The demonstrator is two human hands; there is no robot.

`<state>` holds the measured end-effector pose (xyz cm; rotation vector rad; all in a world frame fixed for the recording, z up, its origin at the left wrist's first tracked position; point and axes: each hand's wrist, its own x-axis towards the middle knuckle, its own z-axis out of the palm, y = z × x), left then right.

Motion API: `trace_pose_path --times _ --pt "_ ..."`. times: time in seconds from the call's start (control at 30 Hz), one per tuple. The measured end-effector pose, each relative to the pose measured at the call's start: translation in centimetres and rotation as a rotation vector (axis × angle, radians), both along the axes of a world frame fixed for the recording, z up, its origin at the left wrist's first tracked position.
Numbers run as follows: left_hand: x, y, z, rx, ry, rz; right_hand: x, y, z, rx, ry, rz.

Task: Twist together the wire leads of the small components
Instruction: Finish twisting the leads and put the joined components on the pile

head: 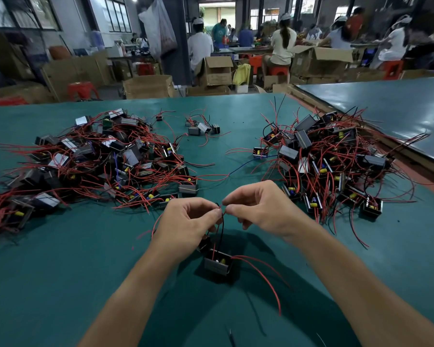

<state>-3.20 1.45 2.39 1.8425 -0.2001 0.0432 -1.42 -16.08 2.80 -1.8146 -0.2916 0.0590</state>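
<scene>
Close to the near edge of the green-covered table, about midway along it, a small black box-shaped component with a grey metal side and a yellow part inside sits low beneath the hands. I cannot tell whether it rests on the table or hangs from its wires. Two loose red leads trail from it toward the right edge. A thin black and red lead pair rises from it to the fingertips. The left hand pinches the pair between thumb and forefinger, with the other fingers curled. The right hand, just beside it, pinches the wire tips the same way.

The step in hand looks like the twist itself. The next move calls for the right fingers to roll the tips while the left holds firm below.

Further in, a left heap of black components with red wires and a right heap of the same flank the work. Their stray leads reach toward the hands and could snag. A few scattered components lie nearer the far edge. Beyond the table stand cardboard boxes and seated people.
</scene>
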Motion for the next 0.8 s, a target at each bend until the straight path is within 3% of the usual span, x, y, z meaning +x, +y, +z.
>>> trace_pose_path --times 0.27,0.53,0.8 --pt "-0.04 0.12 -0.02 -0.007 0.004 0.014 -0.21 0.26 -0.05 -0.038 -0.034 0.019" --pt "0.09 0.03 -0.08 0.061 0.030 0.002 -0.25 0.15 0.04 -0.171 -0.253 -0.050" --pt "-0.08 -0.24 0.02 0.017 0.011 0.017 -0.04 -0.50 0.20 -0.159 -0.225 0.010"
